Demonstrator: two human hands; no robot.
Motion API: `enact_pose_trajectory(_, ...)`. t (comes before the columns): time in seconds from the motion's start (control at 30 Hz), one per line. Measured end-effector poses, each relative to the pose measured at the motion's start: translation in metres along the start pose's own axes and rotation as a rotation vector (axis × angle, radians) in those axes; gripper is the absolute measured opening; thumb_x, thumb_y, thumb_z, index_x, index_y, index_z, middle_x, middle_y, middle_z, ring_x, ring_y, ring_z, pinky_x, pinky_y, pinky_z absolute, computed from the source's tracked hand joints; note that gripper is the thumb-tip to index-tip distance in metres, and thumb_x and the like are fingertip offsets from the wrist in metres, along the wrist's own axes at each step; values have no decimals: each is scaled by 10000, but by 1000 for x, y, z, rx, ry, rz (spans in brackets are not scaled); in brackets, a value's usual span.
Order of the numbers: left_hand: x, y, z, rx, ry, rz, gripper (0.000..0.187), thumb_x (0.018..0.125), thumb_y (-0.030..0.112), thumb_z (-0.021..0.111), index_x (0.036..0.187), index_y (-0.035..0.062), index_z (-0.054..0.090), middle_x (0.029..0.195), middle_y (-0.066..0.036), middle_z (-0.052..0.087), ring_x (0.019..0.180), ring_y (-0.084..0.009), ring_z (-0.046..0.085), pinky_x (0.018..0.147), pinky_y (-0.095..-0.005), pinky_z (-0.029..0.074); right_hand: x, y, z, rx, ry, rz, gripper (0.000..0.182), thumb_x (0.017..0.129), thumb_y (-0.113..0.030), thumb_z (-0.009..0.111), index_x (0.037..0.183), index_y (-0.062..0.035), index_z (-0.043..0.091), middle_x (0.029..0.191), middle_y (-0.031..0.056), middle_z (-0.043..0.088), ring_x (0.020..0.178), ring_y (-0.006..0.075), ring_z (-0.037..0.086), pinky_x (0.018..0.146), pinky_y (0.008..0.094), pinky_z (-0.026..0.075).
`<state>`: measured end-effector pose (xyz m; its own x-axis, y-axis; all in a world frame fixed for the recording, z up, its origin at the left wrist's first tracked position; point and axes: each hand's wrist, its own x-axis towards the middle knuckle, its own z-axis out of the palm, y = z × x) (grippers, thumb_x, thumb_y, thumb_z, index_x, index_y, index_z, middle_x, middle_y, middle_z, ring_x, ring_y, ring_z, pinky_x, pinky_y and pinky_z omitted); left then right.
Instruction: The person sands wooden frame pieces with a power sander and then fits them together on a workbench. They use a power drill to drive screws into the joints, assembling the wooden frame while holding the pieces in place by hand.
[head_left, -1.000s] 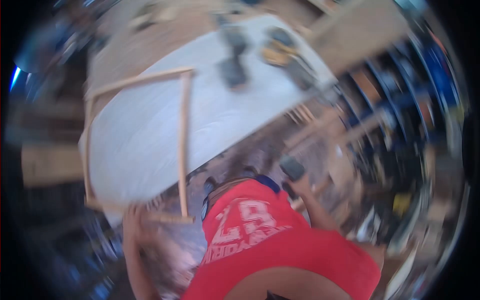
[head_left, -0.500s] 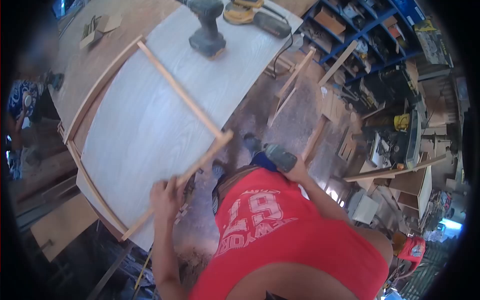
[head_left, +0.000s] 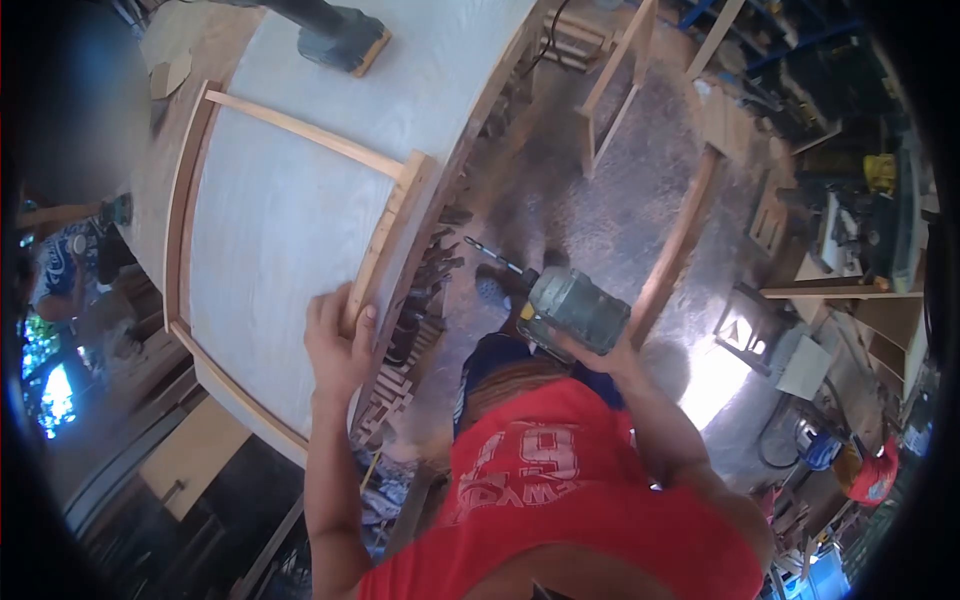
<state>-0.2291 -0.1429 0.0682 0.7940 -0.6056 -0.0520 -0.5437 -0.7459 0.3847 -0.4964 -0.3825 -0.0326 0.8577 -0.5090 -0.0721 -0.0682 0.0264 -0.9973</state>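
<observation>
My left hand (head_left: 338,342) is closed round the near strip of a light wooden frame (head_left: 388,225), which lies on a pale wood-grain panel (head_left: 290,210). My right hand (head_left: 610,358) grips a cordless drill (head_left: 578,308) beside the panel's edge, in front of my body. A long bit (head_left: 492,252) sticks out of the drill, pointing up and left toward the frame, apart from it. On the panel's far part stands a second cordless tool (head_left: 342,42), partly cut off by the view's edge.
Stacked wood offcuts (head_left: 400,375) sit beneath the panel's edge. A timber beam (head_left: 680,245) and a wooden frame piece (head_left: 612,85) stand on the right. Another person (head_left: 70,265) is at the far left. A tan board (head_left: 195,455) lies lower left.
The drill in my right hand has risen and turned, so its bit now shows toward the frame. My left hand still holds the strip. The view has shifted, and the sander has left it.
</observation>
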Motion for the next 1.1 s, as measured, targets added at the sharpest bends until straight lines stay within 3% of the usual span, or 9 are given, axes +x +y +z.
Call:
enact_pose_trajectory(0.1, 35, 13, -9, -72, 46, 205, 550, 944, 360, 667, 1324, -28, 576, 1214, -234, 601, 1149, -379, 577, 975, -452, 460, 21, 26, 2, -111, -50, -160, 418, 804, -117, 817, 1183, -26, 666, 1054, 93, 725, 979, 245, 704, 850, 372, 540)
enact_pose_trajectory(0.17, 79, 16, -6, -129, 104, 369, 555, 988, 401, 572, 1319, -44, 579, 1263, -243, 604, 1192, -380, 571, 1034, -453, 427, 31, 51, 18, 48, -15, -111, 405, 809, -112, 813, 1179, -31, 667, 1049, 94, 724, 971, 249, 700, 848, 374, 539)
enact_pose_trajectory(0.33, 174, 69, 36, -308, 78, 344, 548, 1081, 401, 372, 1267, -57, 609, 1303, -207, 621, 1295, -299, 526, 1122, -412, 369, 60, 47, 37, 334, -28, -26, 362, 836, -100, 796, 1168, -35, 668, 1035, 95, 717, 942, 241, 675, 845, 378, 526)
enact_pose_trajectory(0.43, 191, 71, 56, -198, -76, 385, 534, 1091, 396, 358, 1243, -28, 643, 1208, -174, 652, 1201, -257, 575, 1070, -376, 407, 68, 39, 43, 485, 42, 19, 362, 833, -108, 799, 1161, -36, 666, 1040, 98, 714, 957, 232, 672, 850, 376, 521)
enact_pose_trajectory(0.53, 188, 71, 58, -350, -141, 137, 520, 1077, 388, 375, 1127, -6, 710, 1019, -171, 688, 996, -293, 596, 939, -406, 446, 73, 42, 43, 438, -26, 38, 362, 831, -115, 802, 1155, -37, 663, 1053, 98, 713, 964, 214, 676, 862, 366, 527)
enact_pose_trajectory(0.6, 193, 71, 54, -173, -223, 199, 532, 1098, 425, 376, 1137, -7, 685, 1007, -89, 650, 957, -169, 571, 911, -324, 442, 73, 45, 48, 475, -13, 49, 360, 832, -119, 803, 1153, -37, 663, 1055, 94, 714, 965, 200, 675, 862, 359, 530)
enact_pose_trajectory(0.7, 192, 75, 58, -184, -177, 199, 543, 1085, 390, 374, 969, -5, 729, 874, -162, 669, 899, -287, 571, 872, -402, 445, 79, 48, 54, 503, -23, 46, 367, 837, -125, 804, 1161, -35, 658, 1059, 86, 714, 961, 178, 674, 859, 348, 536)
enact_pose_trajectory(1.07, 194, 79, 55, -82, -217, 254, 479, 1060, 325, 373, 855, 22, 682, 793, -118, 593, 864, -279, 513, 899, -399, 365, 76, 27, 54, 522, -16, 119, 348, 844, -135, 794, 1151, -34, 666, 1052, 98, 719, 952, 206, 686, 855, 354, 541)
enact_pose_trajectory(1.1, 195, 78, 55, -87, -236, 256, 457, 1043, 309, 381, 847, 22, 678, 791, -114, 590, 862, -278, 514, 903, -398, 359, 78, 29, 50, 290, -21, -60, 366, 827, -141, 800, 1148, -28, 666, 1046, 110, 715, 940, 228, 689, 851, 352, 540)
